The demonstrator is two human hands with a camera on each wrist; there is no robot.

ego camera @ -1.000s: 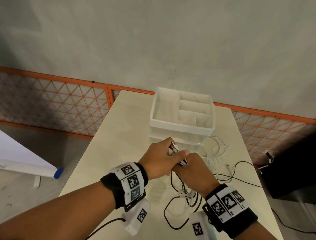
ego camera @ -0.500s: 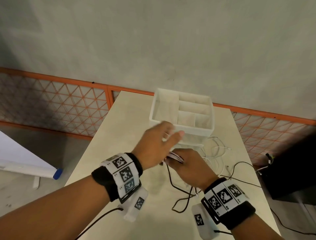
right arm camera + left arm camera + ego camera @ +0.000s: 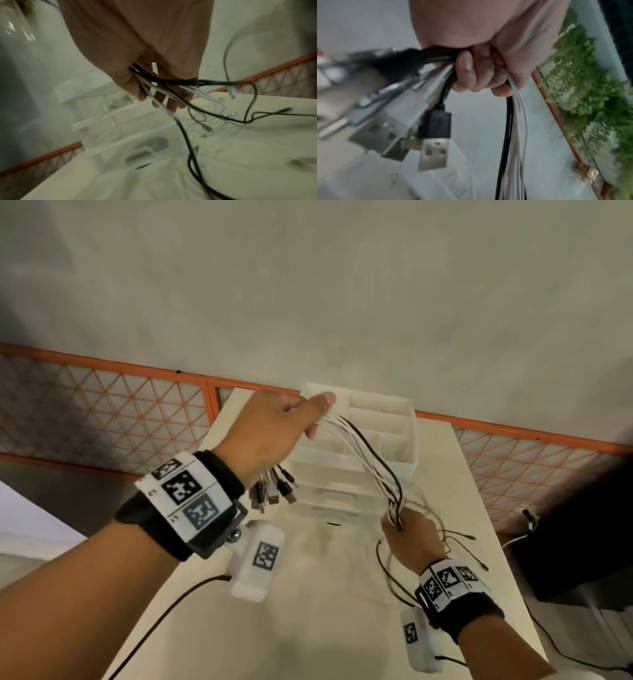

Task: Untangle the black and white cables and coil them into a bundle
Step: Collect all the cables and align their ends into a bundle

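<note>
The left hand (image 3: 274, 433), raised at ten o'clock, gripped the black and white cables (image 3: 370, 460) near their USB plugs (image 3: 274, 494). The bundle arched down to the right hand (image 3: 411, 535) at four o'clock, which clutched it above the worktop (image 3: 308, 628), loose ends trailing.

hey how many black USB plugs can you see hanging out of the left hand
1 clearly: a black USB plug hangs just below the left hand, beside several silver and white plugs. A dark blur to its left could be another; the head view suggests two or three dark plugs, too small to count.
</note>
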